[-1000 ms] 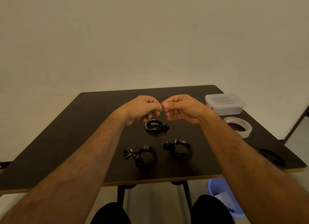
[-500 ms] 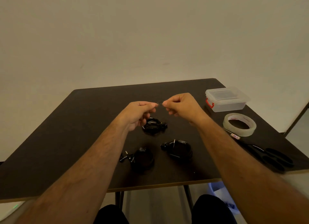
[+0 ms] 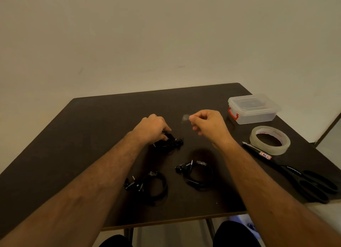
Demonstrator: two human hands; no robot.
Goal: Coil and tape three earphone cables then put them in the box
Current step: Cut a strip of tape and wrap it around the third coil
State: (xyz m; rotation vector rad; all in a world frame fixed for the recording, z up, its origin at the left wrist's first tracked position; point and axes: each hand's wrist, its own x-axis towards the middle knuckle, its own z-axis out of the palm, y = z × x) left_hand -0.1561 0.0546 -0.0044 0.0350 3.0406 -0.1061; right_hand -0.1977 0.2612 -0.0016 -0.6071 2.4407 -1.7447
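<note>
Left hand point(image 3: 152, 128): knuckles up, fingers curled down, grasping the far coil point(image 3: 168, 142) on the table point(image 3: 73, 145).
Right hand point(image 3: 207, 125): raised, pinching a clear tape piece point(image 3: 185, 118) at its 9 o'clock.
Near-left coil point(image 3: 151, 185): lies at 6 o'clock of the left hand.
Near-right coil point(image 3: 196, 173): lies at 6 o'clock of the right hand.
Box point(image 3: 253, 108): lidded, at 2 o'clock of the right hand.
Tape roll point(image 3: 269, 140): at 3 o'clock of the right hand.

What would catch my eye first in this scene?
Two bare hands over a dark table: the left hand grips a black cable coil, the right hand pinches a clear bit of tape. Two more coils lie nearer; a lidded box stands far right.
</note>
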